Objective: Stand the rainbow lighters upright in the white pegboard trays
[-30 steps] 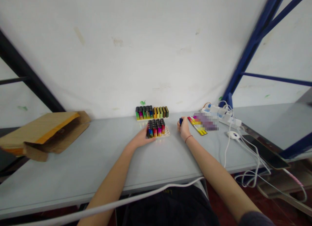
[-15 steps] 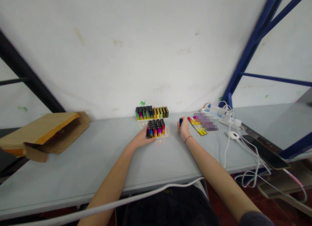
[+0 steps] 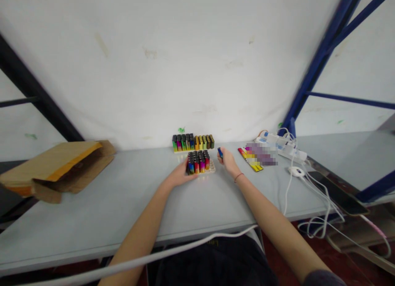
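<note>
My left hand (image 3: pixel 180 175) grips the left end of a small white tray (image 3: pixel 212 167), thumb along its front edge. Several colourful lighters (image 3: pixel 198 162) with dark tops stand upright in that tray, and bare sockets show at its right end. Between the fingers of my right hand (image 3: pixel 227 159) is a blue lighter (image 3: pixel 220 152), tilted, just right of the tray and apart from it. Behind, against the wall, a second tray (image 3: pixel 180 151) holds several dark-topped lighters (image 3: pixel 183 142) on the left and yellow-topped lighters (image 3: pixel 204 142) on the right.
Flat colourful packaging (image 3: pixel 251 160), partly pixelated, lies right of my right hand. Beyond it are a white power strip (image 3: pixel 282 145), tangled white cables (image 3: pixel 324 195) and a dark phone-like slab (image 3: pixel 335 191). An opened cardboard box (image 3: pixel 58 166) sits at the left. A white cable (image 3: pixel 148 258) crosses in front.
My right hand has moved left with the blue lighter, closer to the front tray, and the lighter now shows more fully. My left hand keeps its grip on the tray.
</note>
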Demonstrator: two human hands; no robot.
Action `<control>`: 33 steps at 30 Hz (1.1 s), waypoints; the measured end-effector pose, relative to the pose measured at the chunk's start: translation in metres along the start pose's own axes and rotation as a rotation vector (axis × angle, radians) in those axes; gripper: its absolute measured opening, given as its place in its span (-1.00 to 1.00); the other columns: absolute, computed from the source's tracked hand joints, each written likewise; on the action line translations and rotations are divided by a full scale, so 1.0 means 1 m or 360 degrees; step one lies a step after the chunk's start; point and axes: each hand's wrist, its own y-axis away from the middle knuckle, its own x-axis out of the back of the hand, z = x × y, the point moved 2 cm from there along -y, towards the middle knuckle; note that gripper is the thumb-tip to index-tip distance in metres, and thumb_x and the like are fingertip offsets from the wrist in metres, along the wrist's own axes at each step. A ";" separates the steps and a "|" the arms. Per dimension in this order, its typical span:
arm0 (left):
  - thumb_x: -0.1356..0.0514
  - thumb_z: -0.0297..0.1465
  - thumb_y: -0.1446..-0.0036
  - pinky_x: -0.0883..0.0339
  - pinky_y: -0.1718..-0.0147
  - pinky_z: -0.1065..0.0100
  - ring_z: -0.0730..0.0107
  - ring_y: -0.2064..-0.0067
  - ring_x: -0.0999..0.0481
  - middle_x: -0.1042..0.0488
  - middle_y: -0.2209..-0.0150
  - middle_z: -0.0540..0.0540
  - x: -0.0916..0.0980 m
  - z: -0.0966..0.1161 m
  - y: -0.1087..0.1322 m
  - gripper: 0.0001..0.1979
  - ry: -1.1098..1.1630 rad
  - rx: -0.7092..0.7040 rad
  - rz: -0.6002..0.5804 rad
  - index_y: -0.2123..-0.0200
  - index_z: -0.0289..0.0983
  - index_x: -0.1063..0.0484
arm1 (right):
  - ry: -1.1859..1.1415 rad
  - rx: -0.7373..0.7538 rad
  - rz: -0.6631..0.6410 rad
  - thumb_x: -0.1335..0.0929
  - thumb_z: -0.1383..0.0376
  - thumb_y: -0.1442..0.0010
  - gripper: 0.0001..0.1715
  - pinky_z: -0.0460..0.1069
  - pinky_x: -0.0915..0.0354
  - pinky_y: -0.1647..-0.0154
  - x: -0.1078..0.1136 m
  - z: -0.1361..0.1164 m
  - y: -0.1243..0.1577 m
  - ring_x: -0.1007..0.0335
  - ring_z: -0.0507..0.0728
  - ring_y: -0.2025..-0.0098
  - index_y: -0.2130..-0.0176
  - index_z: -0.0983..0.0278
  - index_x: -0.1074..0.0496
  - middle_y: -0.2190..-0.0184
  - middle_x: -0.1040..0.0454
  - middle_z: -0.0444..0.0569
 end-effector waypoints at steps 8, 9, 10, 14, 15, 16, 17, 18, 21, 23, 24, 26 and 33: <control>-0.32 -0.07 -0.05 -0.21 -0.28 -0.08 -0.22 -0.30 -0.34 -0.33 -0.29 -0.37 -0.001 0.000 0.000 -0.02 0.0002 0.0000 0.0008 -0.39 -0.39 -0.01 | 0.0093 0.0258 -0.0336 -0.44 -0.06 -0.05 -0.54 -0.02 -0.24 0.23 0.009 -0.023 0.004 -0.31 0.07 0.31 0.30 0.26 -0.42 0.39 -0.44 -0.11; -0.32 -0.07 -0.06 -0.22 -0.28 -0.07 -0.22 -0.30 -0.34 -0.33 -0.29 -0.37 -0.001 0.000 0.000 -0.03 0.0004 -0.0010 0.0010 -0.39 -0.39 -0.01 | 0.0103 0.0243 -0.0396 -0.45 -0.05 -0.04 -0.55 -0.01 -0.25 0.22 0.011 -0.024 0.004 -0.32 0.07 0.30 0.30 0.27 -0.44 0.38 -0.45 -0.11; -0.32 -0.08 -0.06 -0.22 -0.28 -0.06 -0.22 -0.30 -0.34 -0.33 -0.29 -0.37 -0.001 0.000 0.000 -0.04 0.0006 -0.0019 0.0010 -0.38 -0.39 -0.02 | 0.0108 0.0215 -0.0463 -0.47 -0.04 -0.03 -0.55 -0.01 -0.26 0.21 0.012 -0.024 0.004 -0.32 0.08 0.30 0.30 0.28 -0.46 0.38 -0.46 -0.10; -0.33 -0.09 -0.04 -0.24 -0.27 -0.09 -0.23 -0.27 -0.37 -0.33 -0.29 -0.38 -0.001 0.000 0.000 -0.04 -0.0007 -0.0027 0.0025 -0.37 -0.40 -0.05 | 0.0162 0.0119 -0.0611 -0.50 -0.04 0.02 -0.51 0.02 -0.30 0.20 0.013 -0.020 0.004 -0.36 0.09 0.32 0.28 0.29 -0.51 0.39 -0.51 -0.08; -0.33 -0.09 -0.04 -0.24 -0.26 -0.11 -0.24 -0.26 -0.38 -0.34 -0.28 -0.39 -0.001 0.000 0.000 -0.05 -0.0008 -0.0025 0.0027 -0.37 -0.40 -0.07 | 0.0189 0.0111 -0.0620 -0.51 -0.03 0.03 -0.51 0.02 -0.31 0.21 0.012 -0.018 0.004 -0.37 0.09 0.34 0.27 0.30 -0.52 0.40 -0.51 -0.08; -0.33 -0.09 -0.03 -0.26 -0.25 -0.11 -0.24 -0.25 -0.39 -0.35 -0.28 -0.39 -0.001 0.000 0.000 -0.06 -0.0007 -0.0024 0.0030 -0.36 -0.40 -0.09 | 0.0223 0.0105 -0.0631 -0.52 -0.02 0.03 -0.50 0.02 -0.31 0.22 0.011 -0.016 0.004 -0.37 0.08 0.35 0.25 0.30 -0.52 0.42 -0.51 -0.09; -0.34 -0.09 -0.03 -0.27 -0.24 -0.12 -0.24 -0.24 -0.41 -0.37 -0.26 -0.39 -0.001 0.000 0.000 -0.08 -0.0004 -0.0024 0.0033 -0.34 -0.40 -0.12 | 0.0264 0.0101 -0.0649 -0.52 -0.01 0.03 -0.51 0.01 -0.31 0.24 0.010 -0.015 0.004 -0.37 0.08 0.37 0.24 0.30 -0.53 0.44 -0.50 -0.10; -0.34 -0.09 -0.03 -0.28 -0.23 -0.12 -0.23 -0.23 -0.42 -0.38 -0.25 -0.38 -0.001 0.001 0.000 -0.11 -0.0002 -0.0024 0.0036 -0.32 -0.39 -0.16 | 0.0309 0.0098 -0.0671 -0.51 0.01 0.02 -0.52 0.01 -0.30 0.26 0.009 -0.013 0.004 -0.36 0.07 0.40 0.23 0.31 -0.53 0.46 -0.49 -0.12; -0.34 -0.10 -0.02 -0.30 -0.21 -0.11 -0.21 -0.21 -0.44 -0.43 -0.21 -0.35 -0.001 0.000 0.000 -0.18 0.0007 -0.0020 0.0034 -0.27 -0.38 -0.23 | 0.0391 0.0105 -0.0694 -0.51 0.07 0.02 -0.56 -0.01 -0.30 0.30 0.005 -0.010 0.005 -0.34 0.05 0.44 0.22 0.31 -0.50 0.51 -0.45 -0.16; -0.33 -0.10 -0.03 -0.31 -0.21 -0.12 -0.20 -0.21 -0.44 -0.46 -0.19 -0.34 -0.001 0.000 0.000 -0.20 0.0009 -0.0013 0.0025 -0.26 -0.37 -0.24 | 0.0372 0.0141 -0.0684 -0.52 0.09 0.04 -0.55 -0.01 -0.32 0.30 0.003 -0.009 0.005 -0.36 0.04 0.42 0.21 0.29 -0.46 0.47 -0.46 -0.16; -0.33 -0.10 -0.03 -0.31 -0.21 -0.12 -0.20 -0.21 -0.44 -0.46 -0.19 -0.34 -0.001 0.000 0.000 -0.19 0.0005 -0.0013 0.0023 -0.27 -0.36 -0.23 | 0.0361 0.0167 -0.0679 -0.52 0.09 0.04 -0.53 -0.02 -0.34 0.29 0.003 -0.010 0.005 -0.38 0.05 0.40 0.19 0.28 -0.44 0.42 -0.48 -0.14; -0.33 -0.10 -0.02 -0.30 -0.22 -0.12 -0.21 -0.23 -0.43 -0.42 -0.23 -0.35 -0.001 -0.001 0.000 -0.16 -0.0011 -0.0015 0.0027 -0.30 -0.36 -0.21 | 0.0417 0.0242 -0.0609 -0.48 0.06 -0.03 -0.54 -0.01 -0.37 0.25 0.006 -0.012 0.003 -0.44 0.08 0.32 0.16 0.27 -0.42 0.30 -0.52 -0.06; -0.31 -0.07 -0.03 -0.22 -0.27 -0.15 -0.26 -0.28 -0.36 -0.32 -0.30 -0.43 -0.001 -0.006 0.000 -0.09 -0.0085 0.0053 -0.0005 -0.34 -0.41 -0.16 | 0.1732 0.0016 0.0579 -0.31 0.22 -0.24 -0.49 0.24 -0.18 -0.22 0.065 -0.004 -0.006 -0.27 0.38 -0.20 -0.12 0.42 -0.40 -0.11 -0.42 0.35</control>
